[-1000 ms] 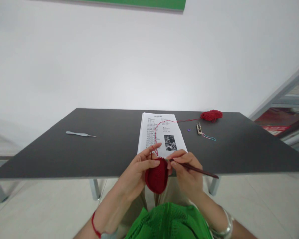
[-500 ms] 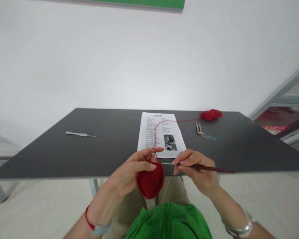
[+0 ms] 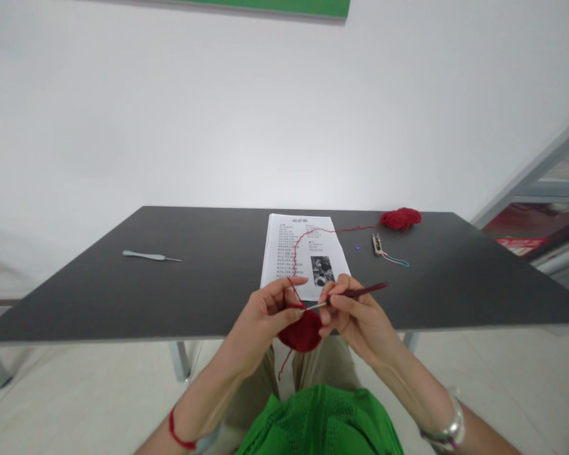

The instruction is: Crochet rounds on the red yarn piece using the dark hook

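My left hand (image 3: pixel 270 313) pinches the upper left edge of a red crochet piece (image 3: pixel 301 333) in front of the table edge, its index finger stretched out with red yarn (image 3: pixel 294 289) over it. A crochet hook (image 3: pixel 355 292) with a dark red handle is gripped in my right hand (image 3: pixel 353 309). The hook's metal tip meets the top edge of the piece by my left thumb. Right-hand fingers touch or nearly touch the piece's right side. A short yarn tail (image 3: pixel 284 365) hangs below the piece.
Printed sheets (image 3: pixel 332 237) lie on the dark table (image 3: pixel 208 272). The yarn crosses them to a red yarn bundle (image 3: pixel 401 218) at the back right. Thread snips (image 3: pixel 377 243) with a cord and a small purple ring (image 3: pixel 358 247) lie nearby. A pale hook (image 3: pixel 145 256) lies at left.
The hook's tip has gone to the piece's edge, and its handle now tilts up. My right hand has moved left. The red piece has turned and risen slightly, with its yarn tail now showing.
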`<control>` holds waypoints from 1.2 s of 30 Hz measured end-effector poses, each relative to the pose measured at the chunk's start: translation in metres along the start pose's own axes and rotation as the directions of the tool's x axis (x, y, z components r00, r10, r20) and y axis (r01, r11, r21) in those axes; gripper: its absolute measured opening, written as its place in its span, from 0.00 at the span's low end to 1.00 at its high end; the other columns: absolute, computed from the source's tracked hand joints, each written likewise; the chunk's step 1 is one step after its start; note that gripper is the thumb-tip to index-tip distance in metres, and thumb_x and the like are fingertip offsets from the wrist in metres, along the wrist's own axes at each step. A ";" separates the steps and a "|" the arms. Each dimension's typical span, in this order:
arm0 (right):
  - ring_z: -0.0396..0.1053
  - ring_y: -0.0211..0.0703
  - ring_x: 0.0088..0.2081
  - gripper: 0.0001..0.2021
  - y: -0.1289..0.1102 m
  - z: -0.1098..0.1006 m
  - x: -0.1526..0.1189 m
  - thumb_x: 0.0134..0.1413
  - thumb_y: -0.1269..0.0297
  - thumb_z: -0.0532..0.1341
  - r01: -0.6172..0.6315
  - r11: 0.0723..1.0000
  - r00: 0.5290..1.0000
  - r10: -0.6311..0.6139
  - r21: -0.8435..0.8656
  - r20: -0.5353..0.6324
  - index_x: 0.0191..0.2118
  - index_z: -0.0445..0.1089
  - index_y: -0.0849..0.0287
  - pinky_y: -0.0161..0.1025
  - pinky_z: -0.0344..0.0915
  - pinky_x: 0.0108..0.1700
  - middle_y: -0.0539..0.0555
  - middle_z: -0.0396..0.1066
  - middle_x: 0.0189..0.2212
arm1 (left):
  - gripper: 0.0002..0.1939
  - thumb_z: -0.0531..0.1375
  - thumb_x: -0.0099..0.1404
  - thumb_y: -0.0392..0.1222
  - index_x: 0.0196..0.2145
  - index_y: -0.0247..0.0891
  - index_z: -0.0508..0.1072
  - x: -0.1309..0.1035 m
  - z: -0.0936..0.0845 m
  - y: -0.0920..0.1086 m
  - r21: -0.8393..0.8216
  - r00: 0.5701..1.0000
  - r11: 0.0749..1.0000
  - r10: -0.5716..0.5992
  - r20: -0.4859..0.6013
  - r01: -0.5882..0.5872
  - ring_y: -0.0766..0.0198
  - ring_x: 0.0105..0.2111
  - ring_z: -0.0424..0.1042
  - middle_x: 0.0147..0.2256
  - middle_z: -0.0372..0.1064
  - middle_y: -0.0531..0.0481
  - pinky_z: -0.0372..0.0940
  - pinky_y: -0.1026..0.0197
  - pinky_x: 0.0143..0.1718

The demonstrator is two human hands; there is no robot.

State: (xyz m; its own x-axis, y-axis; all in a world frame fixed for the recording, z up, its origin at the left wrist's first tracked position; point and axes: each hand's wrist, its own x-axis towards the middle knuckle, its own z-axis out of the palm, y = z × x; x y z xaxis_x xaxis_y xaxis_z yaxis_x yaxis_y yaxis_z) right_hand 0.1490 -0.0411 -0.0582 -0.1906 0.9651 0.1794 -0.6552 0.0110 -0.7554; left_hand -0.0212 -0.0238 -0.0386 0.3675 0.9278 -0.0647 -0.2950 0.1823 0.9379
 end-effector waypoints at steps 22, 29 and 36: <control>0.77 0.40 0.30 0.09 0.007 0.000 -0.014 0.55 0.77 0.63 0.528 0.703 0.835 -0.531 -0.477 0.142 0.35 0.74 0.54 0.38 0.76 0.33 0.50 0.75 0.32 | 0.18 0.66 0.50 0.34 0.41 0.39 0.77 -0.009 0.010 -0.001 -0.002 0.992 0.999 0.040 -0.119 -0.041 0.70 0.25 0.64 0.25 0.67 0.56 0.57 0.67 0.28; 0.76 0.40 0.32 0.14 0.005 0.005 -0.020 0.51 0.83 0.61 0.593 0.424 0.744 -0.615 -0.684 0.263 0.36 0.72 0.55 0.36 0.73 0.32 0.52 0.77 0.32 | 0.17 0.65 0.51 0.34 0.41 0.38 0.77 -0.008 0.013 -0.002 0.057 0.981 0.993 0.109 -0.159 -0.101 0.70 0.25 0.63 0.23 0.65 0.57 0.59 0.67 0.28; 0.77 0.40 0.33 0.12 0.010 0.012 -0.023 0.52 0.81 0.62 0.583 0.225 0.714 -0.600 -0.781 0.361 0.36 0.72 0.55 0.34 0.74 0.34 0.54 0.77 0.33 | 0.16 0.63 0.56 0.32 0.43 0.39 0.78 -0.012 0.013 -0.007 0.351 0.952 0.920 0.247 -0.179 -0.173 0.65 0.29 0.68 0.25 0.69 0.55 0.64 0.62 0.37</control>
State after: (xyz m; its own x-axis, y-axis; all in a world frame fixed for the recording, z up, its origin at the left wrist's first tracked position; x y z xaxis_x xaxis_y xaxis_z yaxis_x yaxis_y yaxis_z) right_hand 0.1383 -0.0658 -0.0620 -0.0068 0.5881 0.8087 0.3123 0.7695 -0.5570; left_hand -0.0120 -0.0405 -0.0402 0.1196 0.9868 0.1092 -0.0255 -0.1069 0.9939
